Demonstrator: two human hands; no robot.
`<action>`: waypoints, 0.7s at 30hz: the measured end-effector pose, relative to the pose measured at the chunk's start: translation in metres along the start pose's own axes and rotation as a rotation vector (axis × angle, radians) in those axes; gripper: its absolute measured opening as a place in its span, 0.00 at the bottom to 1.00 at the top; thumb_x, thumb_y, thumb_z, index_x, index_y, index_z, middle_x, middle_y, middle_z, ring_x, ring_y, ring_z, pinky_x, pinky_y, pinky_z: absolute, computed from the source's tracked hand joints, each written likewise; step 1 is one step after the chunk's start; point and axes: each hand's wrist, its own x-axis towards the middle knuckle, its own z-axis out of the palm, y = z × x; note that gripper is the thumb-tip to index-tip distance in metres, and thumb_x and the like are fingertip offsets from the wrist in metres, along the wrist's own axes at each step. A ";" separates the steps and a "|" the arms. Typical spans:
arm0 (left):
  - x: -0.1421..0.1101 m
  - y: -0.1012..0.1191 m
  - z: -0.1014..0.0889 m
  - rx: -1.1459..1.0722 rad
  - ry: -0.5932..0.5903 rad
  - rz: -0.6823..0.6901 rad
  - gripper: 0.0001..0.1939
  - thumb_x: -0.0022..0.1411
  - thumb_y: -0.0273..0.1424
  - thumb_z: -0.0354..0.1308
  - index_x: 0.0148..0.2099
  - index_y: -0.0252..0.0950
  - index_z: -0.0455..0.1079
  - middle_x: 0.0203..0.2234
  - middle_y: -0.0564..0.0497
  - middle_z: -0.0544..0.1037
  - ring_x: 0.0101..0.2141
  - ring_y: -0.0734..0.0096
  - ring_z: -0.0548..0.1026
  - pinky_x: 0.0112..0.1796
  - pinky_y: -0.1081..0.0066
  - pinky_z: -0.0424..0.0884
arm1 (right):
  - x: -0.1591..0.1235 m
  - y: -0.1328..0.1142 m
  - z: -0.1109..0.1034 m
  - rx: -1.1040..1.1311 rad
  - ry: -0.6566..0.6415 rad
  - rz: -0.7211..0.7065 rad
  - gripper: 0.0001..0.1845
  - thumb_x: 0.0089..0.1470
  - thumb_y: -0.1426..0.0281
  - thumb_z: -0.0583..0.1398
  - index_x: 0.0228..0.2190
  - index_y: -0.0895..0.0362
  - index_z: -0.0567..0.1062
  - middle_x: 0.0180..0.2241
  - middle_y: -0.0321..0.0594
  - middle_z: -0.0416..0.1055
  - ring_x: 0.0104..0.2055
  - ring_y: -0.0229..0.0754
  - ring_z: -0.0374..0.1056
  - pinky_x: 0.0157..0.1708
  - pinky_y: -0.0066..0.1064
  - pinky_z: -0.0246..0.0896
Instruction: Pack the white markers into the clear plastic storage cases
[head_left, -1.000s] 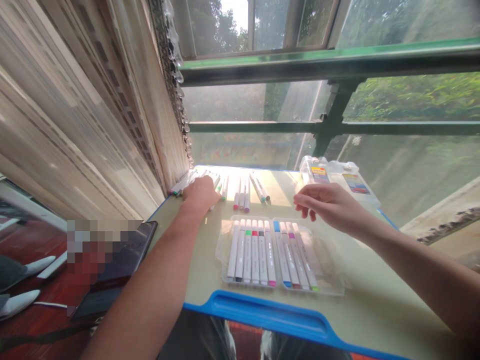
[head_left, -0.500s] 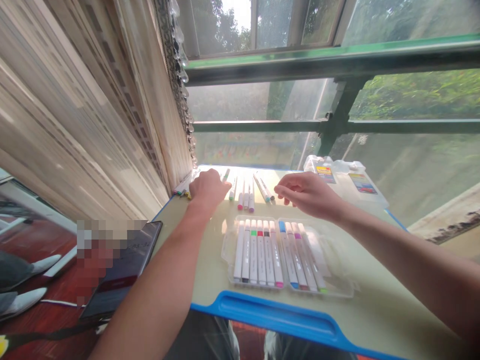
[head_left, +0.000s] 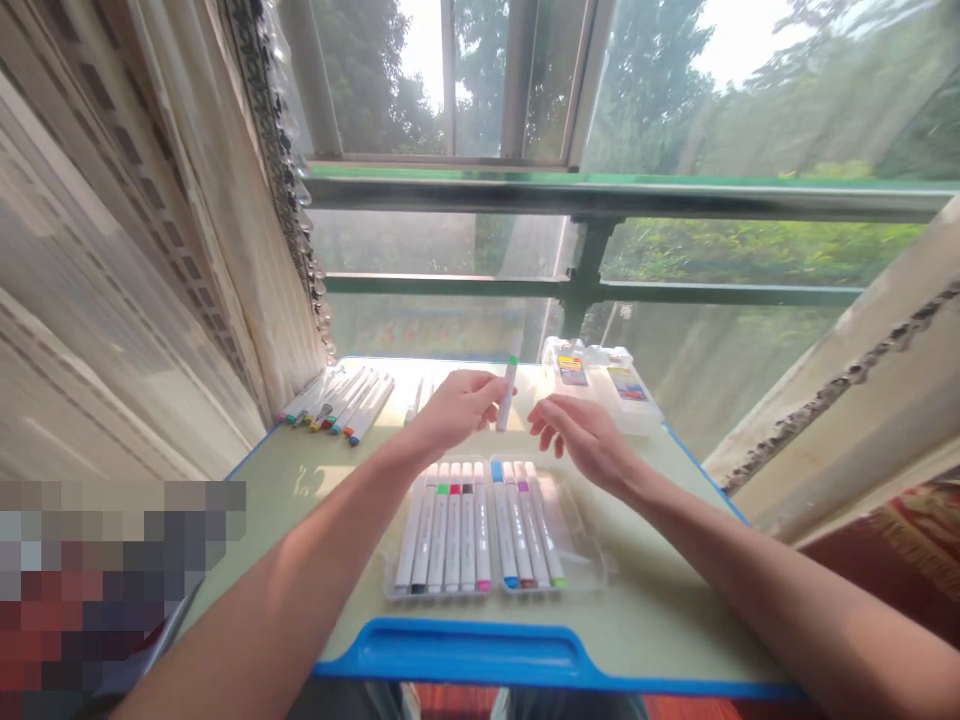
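My left hand (head_left: 454, 410) is closed on a white marker (head_left: 508, 393) with a green cap, held upright above the table. My right hand (head_left: 577, 440) hovers just right of it, fingers apart and holding nothing. Below both hands a clear plastic marker case (head_left: 592, 570) lies open on the pale table (head_left: 660, 620), with several capped markers lined up in its two halves. A row of loose markers (head_left: 337, 400) lies at the far left by the curtain.
Clear plastic boxes with labels (head_left: 600, 385) stand at the far right of the table, near the window. The table has a blue rim with a handle slot (head_left: 465, 650) at the front. Curtains hang on both sides.
My left hand has lifted a green-capped marker off the table and brought it toward the middle. My right hand has moved in beside it. The view has shifted up and left.
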 end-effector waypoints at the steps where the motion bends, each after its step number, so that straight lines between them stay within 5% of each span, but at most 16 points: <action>1: 0.002 0.003 0.004 -0.060 -0.017 0.011 0.15 0.64 0.39 0.54 0.35 0.32 0.73 0.23 0.52 0.71 0.23 0.77 0.67 0.25 0.75 0.61 | -0.002 0.001 0.002 -0.019 -0.005 -0.023 0.24 0.64 0.55 0.52 0.29 0.60 0.76 0.27 0.42 0.74 0.25 0.38 0.70 0.23 0.28 0.61; 6: -0.002 0.008 0.016 -0.278 0.058 0.080 0.12 0.64 0.37 0.56 0.41 0.32 0.71 0.30 0.51 0.73 0.25 0.79 0.68 0.26 0.75 0.63 | -0.011 -0.005 0.002 -0.051 -0.018 -0.123 0.24 0.65 0.56 0.51 0.27 0.58 0.74 0.26 0.40 0.74 0.26 0.37 0.69 0.27 0.29 0.60; 12: -0.017 -0.001 0.011 -0.228 0.034 0.114 0.11 0.63 0.36 0.59 0.40 0.32 0.71 0.25 0.54 0.72 0.24 0.77 0.68 0.26 0.74 0.65 | -0.015 -0.006 0.005 -0.141 -0.027 -0.313 0.13 0.60 0.65 0.59 0.26 0.57 0.71 0.18 0.32 0.66 0.20 0.32 0.60 0.21 0.25 0.53; 21: -0.013 -0.011 0.013 -0.236 0.034 0.124 0.09 0.63 0.33 0.58 0.36 0.32 0.70 0.27 0.52 0.75 0.23 0.79 0.68 0.27 0.73 0.66 | -0.016 -0.004 0.006 -0.291 0.001 -0.444 0.13 0.56 0.72 0.61 0.21 0.57 0.67 0.17 0.29 0.62 0.18 0.29 0.54 0.20 0.24 0.48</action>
